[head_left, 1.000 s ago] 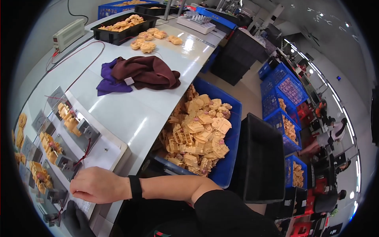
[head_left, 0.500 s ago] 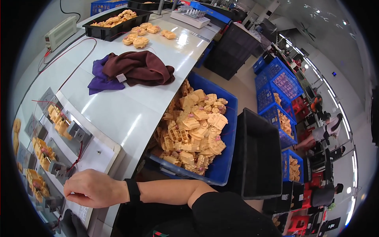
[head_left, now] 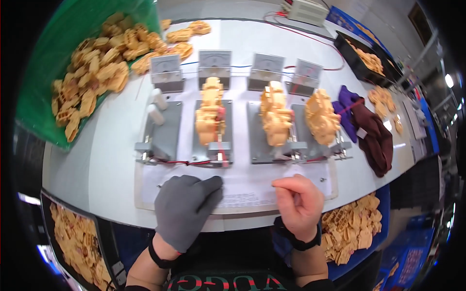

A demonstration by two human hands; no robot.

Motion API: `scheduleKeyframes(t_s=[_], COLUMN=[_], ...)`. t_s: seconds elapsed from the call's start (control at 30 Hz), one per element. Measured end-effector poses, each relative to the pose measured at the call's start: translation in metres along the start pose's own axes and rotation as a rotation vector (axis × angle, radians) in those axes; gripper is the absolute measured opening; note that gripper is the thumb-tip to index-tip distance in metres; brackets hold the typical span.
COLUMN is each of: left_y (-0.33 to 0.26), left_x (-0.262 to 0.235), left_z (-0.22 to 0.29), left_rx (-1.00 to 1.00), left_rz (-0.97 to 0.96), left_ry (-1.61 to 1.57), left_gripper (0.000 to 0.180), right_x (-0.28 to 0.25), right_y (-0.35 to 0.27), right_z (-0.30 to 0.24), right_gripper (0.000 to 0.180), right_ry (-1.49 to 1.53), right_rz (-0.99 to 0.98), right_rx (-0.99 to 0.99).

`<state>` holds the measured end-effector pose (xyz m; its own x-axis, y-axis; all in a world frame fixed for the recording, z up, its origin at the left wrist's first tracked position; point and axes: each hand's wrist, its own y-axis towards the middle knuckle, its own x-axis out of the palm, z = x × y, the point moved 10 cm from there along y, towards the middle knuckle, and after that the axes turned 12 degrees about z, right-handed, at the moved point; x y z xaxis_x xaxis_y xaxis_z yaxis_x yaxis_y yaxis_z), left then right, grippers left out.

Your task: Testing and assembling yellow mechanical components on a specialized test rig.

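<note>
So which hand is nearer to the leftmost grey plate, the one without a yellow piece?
Left. The gloved left hand is just on the near side of the grey plate; the bare right hand is well off to its right.

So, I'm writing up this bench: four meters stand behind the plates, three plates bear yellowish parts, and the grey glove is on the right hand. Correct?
Not quite: the head view shows the grey glove on the left hand, while the right hand has none. The rest stands.
</note>
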<state>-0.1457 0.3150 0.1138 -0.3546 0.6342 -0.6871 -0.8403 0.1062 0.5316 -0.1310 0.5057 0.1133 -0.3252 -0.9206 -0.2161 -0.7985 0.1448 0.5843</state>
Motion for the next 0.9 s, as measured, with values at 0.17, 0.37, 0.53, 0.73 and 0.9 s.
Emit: scheduleKeyframes(t_s=[0.17,0.37,0.53,0.73,0.9], left_y=[0.001,-0.002,-0.004,-0.002,-0.012], left_x=[-0.004,-0.003,-0.004,0.003,-0.006], left_z=[-0.004,-0.008,-0.010,-0.002,-0.015], left_rx=[-0.005,-0.036,-0.033,0.053,0.008], left_rz=[-0.043,-0.050,-0.067,-0.033,0.056], left_ry=[-0.006,-0.009,-0.007,-0.038,-0.013], left_gripper=[0.011,0.017,0.018,0.016,0.024], right_x=[0.001,0.002,0.004,-0.009,0.014], right_y=[0.000,0.000,0.000,-0.004,0.006], right_z=[0.006,0.006,0.005,0.002,0.001], right_gripper=[0.013,0.013,0.012,0.012,0.012], right_ry=[-0.029,-0.081,-0.087,-0.128,-0.014], right_rz=[0.049,0.043,0.052,0.087,0.012], right_rx=[0.080,0.069,0.059,0.038,-0.021])
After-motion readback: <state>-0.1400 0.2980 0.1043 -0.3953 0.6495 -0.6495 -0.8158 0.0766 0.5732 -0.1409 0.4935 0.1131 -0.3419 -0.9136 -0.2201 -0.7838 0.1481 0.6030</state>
